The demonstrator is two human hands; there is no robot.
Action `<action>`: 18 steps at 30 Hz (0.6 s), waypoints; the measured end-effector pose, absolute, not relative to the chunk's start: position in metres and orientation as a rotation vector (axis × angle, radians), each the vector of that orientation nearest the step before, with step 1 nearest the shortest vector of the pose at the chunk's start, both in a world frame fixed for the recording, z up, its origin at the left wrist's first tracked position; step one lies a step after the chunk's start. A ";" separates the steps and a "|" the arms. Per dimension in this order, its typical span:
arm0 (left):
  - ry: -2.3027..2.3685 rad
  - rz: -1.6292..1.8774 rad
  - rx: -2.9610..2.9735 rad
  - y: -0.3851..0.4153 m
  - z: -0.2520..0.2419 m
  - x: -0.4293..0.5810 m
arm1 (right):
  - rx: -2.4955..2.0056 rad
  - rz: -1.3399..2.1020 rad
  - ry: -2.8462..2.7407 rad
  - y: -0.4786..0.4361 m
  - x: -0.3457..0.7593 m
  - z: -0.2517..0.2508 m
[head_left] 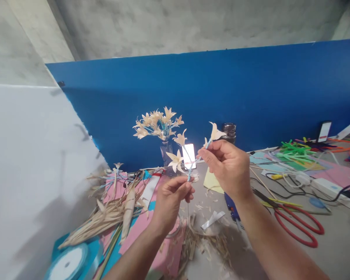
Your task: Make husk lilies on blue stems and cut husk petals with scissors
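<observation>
My left hand (170, 200) is closed in a pinch around the blue-wrapped stem (189, 173) of a handmade flower spray. Two pale, pointed-petal flowers (176, 161) branch up from that stem. Higher and to the right, my right hand (231, 167) pinches the blue stem of a pale craft flower (216, 133), with a smaller bloom tip beside the fingers. Whether this flower's stem joins the spray is hard to make out. Behind the hands, a bunch of similar flowers (157, 122) stands in a clear bottle (166, 153).
Dried husks (105, 221) and a ribbon roll (68, 262) lie at left. Red-handled scissors (299, 225), a power strip (332, 188), cables and green pipe cleaners (296, 151) are at right. A lit phone (189, 156) stands behind the hands, before a blue panel (207, 93). Scraps litter the table.
</observation>
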State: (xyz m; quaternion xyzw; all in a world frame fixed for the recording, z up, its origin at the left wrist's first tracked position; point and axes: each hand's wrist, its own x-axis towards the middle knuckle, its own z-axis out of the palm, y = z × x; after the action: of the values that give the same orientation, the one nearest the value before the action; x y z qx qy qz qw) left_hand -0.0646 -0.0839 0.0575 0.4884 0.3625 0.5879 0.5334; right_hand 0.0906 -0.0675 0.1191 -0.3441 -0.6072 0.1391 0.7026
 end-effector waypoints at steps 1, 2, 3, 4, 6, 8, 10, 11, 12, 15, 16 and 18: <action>0.870 1.406 1.168 -0.084 0.058 -0.064 | -0.774 0.277 -1.348 -0.067 0.090 0.118; 0.875 1.408 1.171 -0.083 0.058 -0.064 | -0.783 0.237 -1.347 -0.067 0.091 0.117; 0.878 1.411 1.175 -0.083 0.058 -0.063 | -0.792 0.196 -1.351 -0.067 0.091 0.115; 0.881 1.412 1.179 -0.083 0.059 -0.063 | -0.800 0.159 -1.359 -0.067 0.091 0.114; 0.885 1.410 1.183 -0.083 0.059 -0.063 | -0.811 0.114 -1.377 -0.067 0.091 0.112; 0.894 1.412 1.183 -0.084 0.059 -0.062 | -0.814 0.108 -1.384 -0.067 0.091 0.111; 0.902 1.414 1.182 -0.084 0.058 -0.062 | -0.806 0.116 -1.381 -0.066 0.090 0.111; 0.905 1.414 1.183 -0.084 0.058 -0.062 | -0.801 0.117 -1.380 -0.065 0.090 0.111; 0.907 1.413 1.186 -0.083 0.057 -0.062 | -0.797 0.112 -1.380 -0.065 0.090 0.112; 0.911 1.411 1.195 -0.082 0.056 -0.061 | -0.794 0.086 -1.384 -0.065 0.089 0.112; 0.906 1.406 1.192 -0.082 0.055 -0.061 | -0.796 0.077 -1.387 -0.065 0.089 0.112; 0.883 1.389 1.168 -0.081 0.055 -0.061 | -0.796 0.056 -1.387 -0.065 0.088 0.112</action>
State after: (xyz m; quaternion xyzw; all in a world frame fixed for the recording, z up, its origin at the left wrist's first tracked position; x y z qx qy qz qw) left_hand -0.0611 -0.0807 0.0545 0.4898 0.3705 0.5824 0.5326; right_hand 0.0881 -0.0655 0.1124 -0.3568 -0.6220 0.0251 0.6966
